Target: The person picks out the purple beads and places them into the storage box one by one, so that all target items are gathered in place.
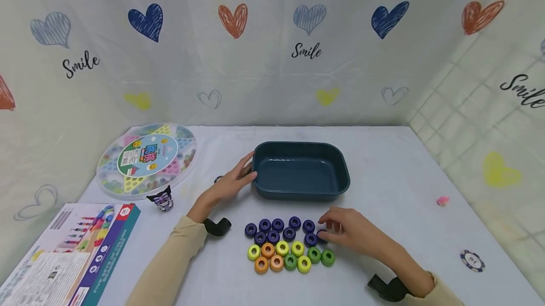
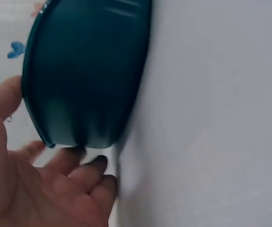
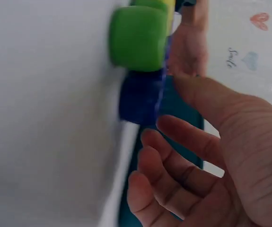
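My left hand touches the left end of a dark teal rectangular basin. In the left wrist view, the thumb meets the basin's rim and the fingertips lie along its end wall. My right hand is at the right end of the dark blue ring beads. Its thumb and forefinger are spread about the end blue bead, which the thumb partly covers. The right wrist view shows this blue bead beside a green bead, with the fingertips close to it.
Yellow beads, orange beads and green beads lie in front of the blue ones. At left are a round marble game board, a striped hair claw and a toy box. A poker chip and small pink object lie right.
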`<action>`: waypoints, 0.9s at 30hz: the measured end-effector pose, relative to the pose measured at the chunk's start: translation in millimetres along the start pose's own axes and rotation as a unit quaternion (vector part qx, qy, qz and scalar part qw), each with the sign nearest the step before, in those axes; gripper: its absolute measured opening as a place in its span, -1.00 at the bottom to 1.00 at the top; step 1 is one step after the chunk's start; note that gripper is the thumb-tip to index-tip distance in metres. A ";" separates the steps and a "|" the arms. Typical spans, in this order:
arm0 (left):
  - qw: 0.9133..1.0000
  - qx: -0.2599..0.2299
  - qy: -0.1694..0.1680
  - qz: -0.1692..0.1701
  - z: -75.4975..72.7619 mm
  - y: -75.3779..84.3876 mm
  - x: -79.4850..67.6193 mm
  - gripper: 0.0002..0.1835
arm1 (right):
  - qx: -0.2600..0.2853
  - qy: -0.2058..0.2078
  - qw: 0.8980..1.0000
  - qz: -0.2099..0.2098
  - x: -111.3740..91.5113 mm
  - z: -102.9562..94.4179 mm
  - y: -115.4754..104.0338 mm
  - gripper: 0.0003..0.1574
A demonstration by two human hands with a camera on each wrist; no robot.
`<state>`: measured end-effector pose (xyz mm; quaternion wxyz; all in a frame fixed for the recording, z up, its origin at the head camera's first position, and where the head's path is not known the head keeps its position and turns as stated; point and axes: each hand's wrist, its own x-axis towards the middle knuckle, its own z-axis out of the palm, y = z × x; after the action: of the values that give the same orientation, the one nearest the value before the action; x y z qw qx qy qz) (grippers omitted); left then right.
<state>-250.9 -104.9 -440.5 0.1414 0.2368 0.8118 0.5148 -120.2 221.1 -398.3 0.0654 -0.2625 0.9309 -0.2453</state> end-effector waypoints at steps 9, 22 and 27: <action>0.994 -0.077 -0.042 0.060 -0.8 6.2 -1.7 -0.44 | 0.077 -0.066 0.994 0.026 -11.1 8.2 19.7 -0.54; 0.988 -0.110 -0.028 0.101 2.0 15.0 -5.7 -0.57 | 0.087 -0.026 0.994 0.060 -33.4 -11.8 59.9 -0.63; 0.986 -0.125 -0.029 0.104 2.6 14.0 -4.9 -0.36 | 0.084 -0.012 0.993 0.077 -31.1 -33.7 67.8 -0.64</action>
<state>-242.2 -100.5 -429.0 0.1393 0.3148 0.7076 0.6171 -133.1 301.9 -402.4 0.1168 -0.1862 0.9238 -0.3135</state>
